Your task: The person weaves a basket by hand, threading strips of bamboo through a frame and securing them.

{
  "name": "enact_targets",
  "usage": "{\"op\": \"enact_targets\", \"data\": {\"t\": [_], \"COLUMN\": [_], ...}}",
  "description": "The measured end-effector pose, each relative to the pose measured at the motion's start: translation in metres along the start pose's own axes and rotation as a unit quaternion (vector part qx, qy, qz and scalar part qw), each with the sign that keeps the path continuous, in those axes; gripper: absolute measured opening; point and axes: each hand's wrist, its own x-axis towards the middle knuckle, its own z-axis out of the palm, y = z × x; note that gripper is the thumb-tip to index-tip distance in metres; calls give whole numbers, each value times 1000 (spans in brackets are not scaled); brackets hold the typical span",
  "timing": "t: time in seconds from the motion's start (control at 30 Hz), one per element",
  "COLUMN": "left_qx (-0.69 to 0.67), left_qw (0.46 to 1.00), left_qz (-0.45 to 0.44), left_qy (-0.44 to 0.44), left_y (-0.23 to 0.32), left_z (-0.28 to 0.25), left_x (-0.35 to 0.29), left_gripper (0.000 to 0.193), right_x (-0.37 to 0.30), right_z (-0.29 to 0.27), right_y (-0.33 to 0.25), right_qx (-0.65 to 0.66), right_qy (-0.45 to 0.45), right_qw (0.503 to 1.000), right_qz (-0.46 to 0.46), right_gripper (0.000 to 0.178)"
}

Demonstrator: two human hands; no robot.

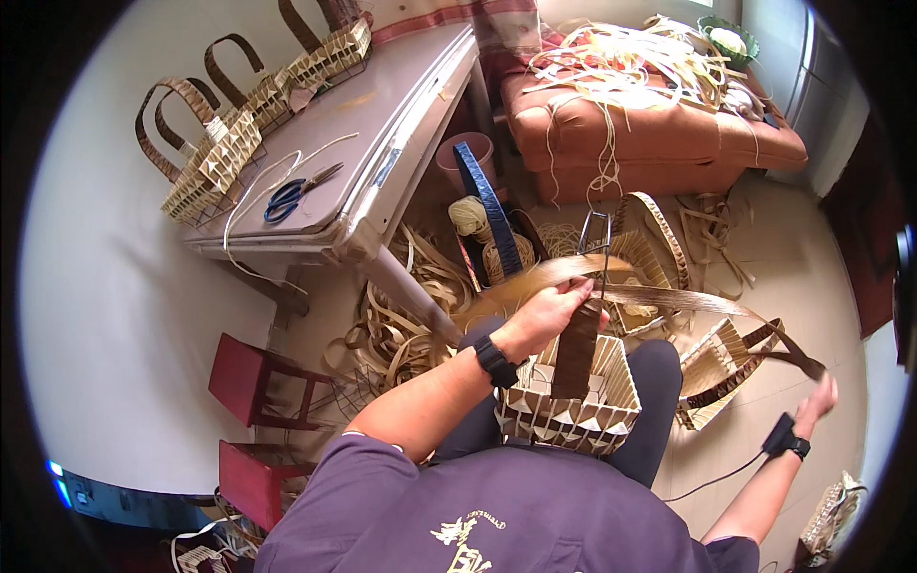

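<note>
A cream-and-brown woven basket (pixel 569 420) sits between my thighs. Its handle has a brown-wrapped part (pixel 575 355) rising from the near side and bare wire (pixel 595 229) farther along. At the end of the wrapping, my left hand (pixel 564 307) is closed, pinching a brown ribbon (pixel 683 298) against the handle. The ribbon runs out to the right, where my right hand (pixel 818 399) is closed on it with the arm stretched wide. A shiny tan loop of ribbon (pixel 535 279), partly blurred, lies across the left fingers.
Blue-handled scissors (pixel 287 199) and several handled baskets (pixel 215 162) stand on the table (pixel 382 95) at left. Loose strips (pixel 401 315) heap beneath it. Another basket (pixel 712 363) is by my right knee. Red stools (pixel 253 382) stand left; strips cover the orange sofa (pixel 602 129).
</note>
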Motion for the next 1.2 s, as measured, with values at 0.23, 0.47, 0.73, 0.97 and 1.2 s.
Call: {"op": "enact_targets", "data": {"t": [0.23,0.47,0.73,0.97,1.2], "left_qx": [17,45,54,16,23], "left_qw": [999,999,998,999,999], "left_qz": [-32,14,-5,-10,-7], "left_qy": [6,6,-8,-46,-47], "left_y": [2,7,11,4,5], "left_z": [-7,-7,-9,-4,-12], "left_x": [-5,1,-1,8,6], "left_gripper": [30,29,30,26,26], "right_x": [-123,-144,-4,29,-90], "right_z": [258,358,121,-128,104], "right_y": [-130,-96,-57,2,-105], "right_qx": [-120,-9,-76,-125,-103], "right_qy": [-407,-565,-253,-141,-269], "right_qw": [890,803,961,978,953], "right_qz": [-166,-188,-78,-85,-93], "right_gripper": [38,30,35,33,26]}}
